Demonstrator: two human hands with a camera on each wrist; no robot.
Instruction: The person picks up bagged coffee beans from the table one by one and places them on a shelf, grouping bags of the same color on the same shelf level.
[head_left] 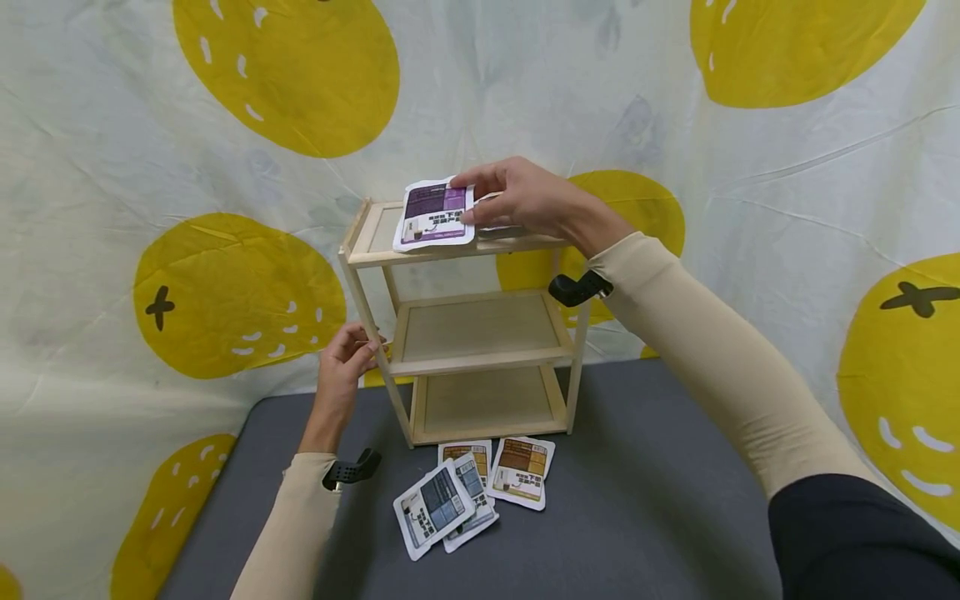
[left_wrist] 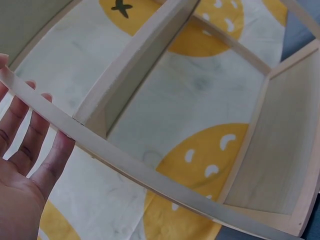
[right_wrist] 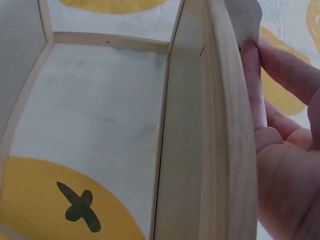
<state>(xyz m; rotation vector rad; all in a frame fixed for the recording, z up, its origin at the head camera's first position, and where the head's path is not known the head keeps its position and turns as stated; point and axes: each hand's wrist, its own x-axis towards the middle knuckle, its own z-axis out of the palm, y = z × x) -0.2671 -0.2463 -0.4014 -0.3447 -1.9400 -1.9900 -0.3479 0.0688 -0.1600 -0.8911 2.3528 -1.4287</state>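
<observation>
Purple packet (head_left: 435, 215) on the wooden shelf's (head_left: 480, 333) top tier, pinched by my right hand (head_left: 525, 200).
My left hand (head_left: 345, 367), fingers loosely spread, touches the front post, steadying it I judge; more packets (head_left: 472, 492) lie on the bench (head_left: 637, 517).

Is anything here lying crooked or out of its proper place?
Yes, mildly. The purple packet on the top shelf overhangs its front rail while the right hand holds it. On the grey table, the other packets lie in a loose, overlapping heap, each at a different angle. Nothing looks damaged or spilled.
</observation>
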